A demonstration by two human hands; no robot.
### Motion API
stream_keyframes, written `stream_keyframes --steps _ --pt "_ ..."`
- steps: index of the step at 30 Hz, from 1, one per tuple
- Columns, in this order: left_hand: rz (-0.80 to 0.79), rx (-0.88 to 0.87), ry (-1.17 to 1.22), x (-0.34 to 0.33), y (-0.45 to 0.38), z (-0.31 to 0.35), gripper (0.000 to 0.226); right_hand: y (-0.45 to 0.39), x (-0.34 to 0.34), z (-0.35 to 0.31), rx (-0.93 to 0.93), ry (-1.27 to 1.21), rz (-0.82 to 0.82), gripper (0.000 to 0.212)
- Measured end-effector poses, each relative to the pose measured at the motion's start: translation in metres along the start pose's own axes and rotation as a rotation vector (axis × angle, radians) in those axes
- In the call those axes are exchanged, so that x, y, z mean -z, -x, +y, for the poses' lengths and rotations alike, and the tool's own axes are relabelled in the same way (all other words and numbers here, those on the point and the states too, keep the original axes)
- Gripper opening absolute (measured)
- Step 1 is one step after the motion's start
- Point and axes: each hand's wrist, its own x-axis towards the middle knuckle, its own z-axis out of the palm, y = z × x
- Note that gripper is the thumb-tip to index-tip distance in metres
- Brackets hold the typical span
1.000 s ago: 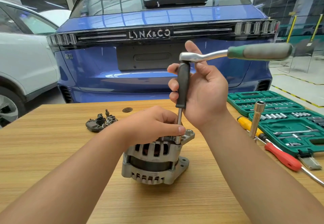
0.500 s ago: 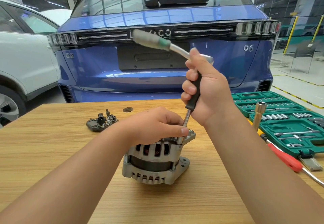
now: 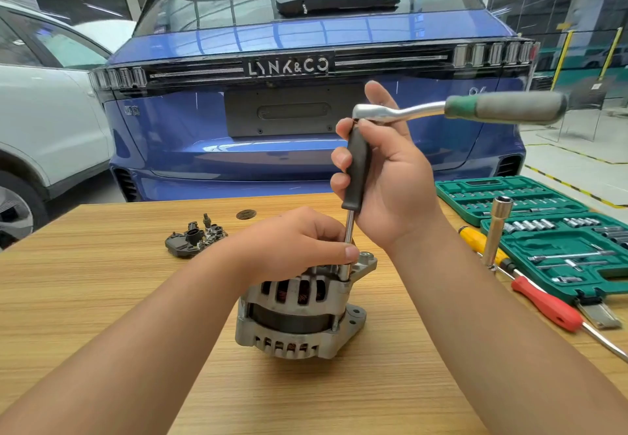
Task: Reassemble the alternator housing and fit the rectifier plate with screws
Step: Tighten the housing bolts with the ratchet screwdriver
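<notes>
A silver alternator housing (image 3: 299, 319) stands on the wooden table (image 3: 102, 298), its copper windings showing through the slots. My left hand (image 3: 299, 247) sits on top of it, fingertips pinching the steel shaft of a black-handled extension driver (image 3: 356, 169) just above a housing bolt. My right hand (image 3: 390, 176) grips the driver's black handle upright. A ratchet (image 3: 475, 109) with a green-grey grip sits on the driver's top and points right. The dark rectifier plate (image 3: 195, 238) lies on the table, left of the alternator.
A green socket set case (image 3: 560, 240) lies open at the right. Beside it are a yellow-handled screwdriver (image 3: 479, 240), a red-handled screwdriver (image 3: 547, 305) and an upright chrome socket extension (image 3: 496, 230). A blue car's rear (image 3: 289, 111) stands beyond the table, a white car (image 3: 44, 121) to its left.
The ratchet handle swung from pointing right, round to the left, and now points right again. The driver leaned a little and stands upright again. My left hand stayed on the alternator.
</notes>
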Motion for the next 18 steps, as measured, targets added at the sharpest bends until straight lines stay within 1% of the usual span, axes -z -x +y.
stream_keyframes --steps 3,6,14,18 --pt "0.000 0.005 0.005 -0.0001 0.0009 0.0006 0.027 0.0007 0.0030 -0.0015 -0.051 -0.145 -0.074 0.041" --pt "0.001 0.003 0.008 0.0007 0.0018 0.0024 0.025 0.0012 0.0045 -0.0023 -0.085 -0.184 -0.106 0.046" --pt "0.003 0.017 0.027 -0.0004 0.0036 0.0080 0.026 0.0007 0.0033 -0.0030 -0.120 -0.157 -0.040 0.058" --pt "0.002 0.001 0.020 0.0001 0.0032 0.0055 0.027 0.0005 0.0027 -0.0024 -0.124 -0.138 -0.006 0.060"
